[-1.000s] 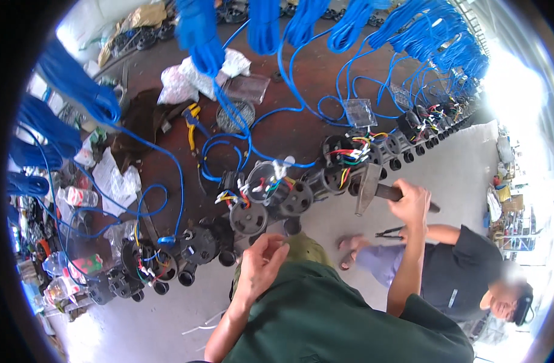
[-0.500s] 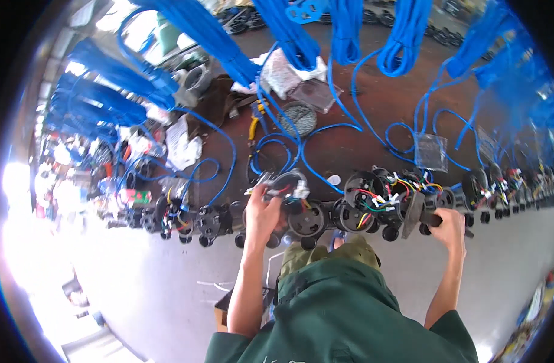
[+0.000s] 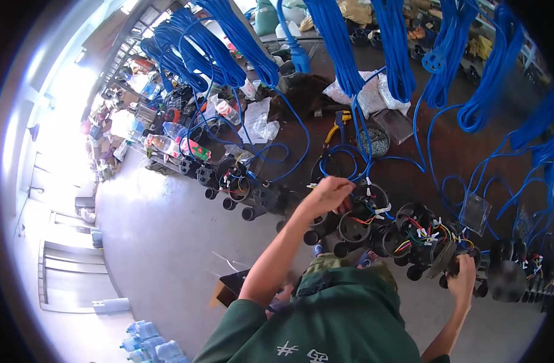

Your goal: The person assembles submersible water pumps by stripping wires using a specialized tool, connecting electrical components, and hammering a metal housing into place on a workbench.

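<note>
My left hand (image 3: 330,196) is over the row of black parts, fingers curled together. What it holds, if anything, is hidden. Just right of it lies a round black plastic housing (image 3: 355,228), with coloured wires and white connectors. More such housings (image 3: 413,213) with red, yellow and green wires sit along the table edge towards my right hand (image 3: 463,275). That hand is closed round the short dark handle of a hammer. The hammer's grey blocky head (image 3: 443,257) rests against or just over the housings; contact is unclear.
Bundles of blue cable (image 3: 337,48) hang above the dark table, their loose ends looping down. On it lie yellow-handled pliers (image 3: 337,127), a round dish of small metal parts (image 3: 374,140), white bags (image 3: 368,94) and a clear plastic bag (image 3: 475,213). Below stands a cardboard box (image 3: 224,292).
The view has swung left, so the table edge now slants. My left hand has moved towards the housing with white connectors. The hammer stays in my right hand.
</note>
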`<state>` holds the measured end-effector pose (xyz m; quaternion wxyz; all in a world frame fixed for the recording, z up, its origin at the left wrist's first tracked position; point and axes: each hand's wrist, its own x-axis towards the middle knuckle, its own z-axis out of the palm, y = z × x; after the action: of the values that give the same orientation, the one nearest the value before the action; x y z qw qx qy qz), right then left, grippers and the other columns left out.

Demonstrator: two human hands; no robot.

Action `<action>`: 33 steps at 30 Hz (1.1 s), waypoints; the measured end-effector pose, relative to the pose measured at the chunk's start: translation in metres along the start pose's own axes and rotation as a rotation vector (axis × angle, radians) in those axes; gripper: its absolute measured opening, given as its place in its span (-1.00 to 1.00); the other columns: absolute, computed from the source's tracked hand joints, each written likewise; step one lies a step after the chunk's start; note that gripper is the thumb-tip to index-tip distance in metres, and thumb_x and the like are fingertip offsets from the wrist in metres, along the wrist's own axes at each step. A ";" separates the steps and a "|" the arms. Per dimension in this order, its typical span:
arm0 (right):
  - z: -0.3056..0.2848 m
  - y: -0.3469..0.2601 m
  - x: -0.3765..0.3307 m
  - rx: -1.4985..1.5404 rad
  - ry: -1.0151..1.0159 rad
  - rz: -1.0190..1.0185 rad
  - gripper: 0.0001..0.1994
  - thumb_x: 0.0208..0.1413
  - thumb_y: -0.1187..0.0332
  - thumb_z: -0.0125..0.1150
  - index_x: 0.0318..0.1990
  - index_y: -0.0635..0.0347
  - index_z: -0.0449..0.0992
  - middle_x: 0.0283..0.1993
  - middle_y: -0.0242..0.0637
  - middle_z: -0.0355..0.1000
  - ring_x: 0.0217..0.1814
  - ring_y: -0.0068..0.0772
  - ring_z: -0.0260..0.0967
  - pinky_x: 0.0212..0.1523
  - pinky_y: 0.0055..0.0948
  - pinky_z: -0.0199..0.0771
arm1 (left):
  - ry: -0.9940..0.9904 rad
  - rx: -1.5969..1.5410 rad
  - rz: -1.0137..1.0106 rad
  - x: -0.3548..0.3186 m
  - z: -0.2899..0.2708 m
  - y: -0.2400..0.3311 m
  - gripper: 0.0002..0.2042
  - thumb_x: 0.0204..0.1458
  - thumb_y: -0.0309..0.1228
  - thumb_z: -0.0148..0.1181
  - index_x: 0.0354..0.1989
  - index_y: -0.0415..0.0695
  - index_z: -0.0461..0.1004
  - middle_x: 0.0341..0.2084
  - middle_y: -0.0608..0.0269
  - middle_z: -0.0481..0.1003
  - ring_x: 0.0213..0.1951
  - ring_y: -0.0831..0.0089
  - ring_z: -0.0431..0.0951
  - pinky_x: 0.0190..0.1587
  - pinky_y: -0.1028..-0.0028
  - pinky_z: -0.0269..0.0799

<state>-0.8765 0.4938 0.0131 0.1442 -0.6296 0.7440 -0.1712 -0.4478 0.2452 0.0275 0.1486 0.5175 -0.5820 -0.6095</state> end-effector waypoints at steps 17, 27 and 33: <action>-0.012 0.010 0.020 -0.214 -0.043 -0.076 -0.68 -0.26 0.66 0.25 -0.26 0.16 0.54 -0.18 -0.19 0.49 0.01 0.04 0.37 0.02 -0.08 0.37 | -0.352 1.108 0.123 0.114 -0.069 -0.077 -0.31 -0.11 -0.58 0.24 0.33 0.10 0.48 0.11 0.01 0.59 0.15 0.01 0.57 0.15 0.13 0.52; -0.040 -0.074 0.023 -0.064 0.275 -0.012 -0.57 -0.08 0.54 0.43 0.01 0.19 0.50 -0.06 -0.17 0.52 0.06 -0.02 0.45 0.11 -0.10 0.44 | 0.187 0.641 0.161 0.073 -0.022 -0.011 -0.60 0.20 -0.17 0.26 0.00 -0.28 0.60 -0.37 -0.07 0.67 -0.31 0.12 0.73 -0.21 0.25 0.64; 0.014 -0.205 0.071 0.569 -0.263 -0.237 -0.81 0.23 0.39 0.30 -0.06 0.25 0.58 -0.18 -0.16 0.60 -0.18 -0.31 0.60 -0.14 -0.34 0.59 | -0.239 -0.021 -0.316 0.051 0.001 -0.001 -0.72 0.21 -0.43 0.16 -0.11 -0.49 0.43 -0.31 -0.13 0.60 -0.53 0.10 0.70 -0.56 0.26 0.71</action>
<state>-0.7001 0.3919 0.0906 0.3882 -0.6629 0.5630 -0.3048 -0.4697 0.2057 0.0031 -0.0136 0.5247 -0.5008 -0.6883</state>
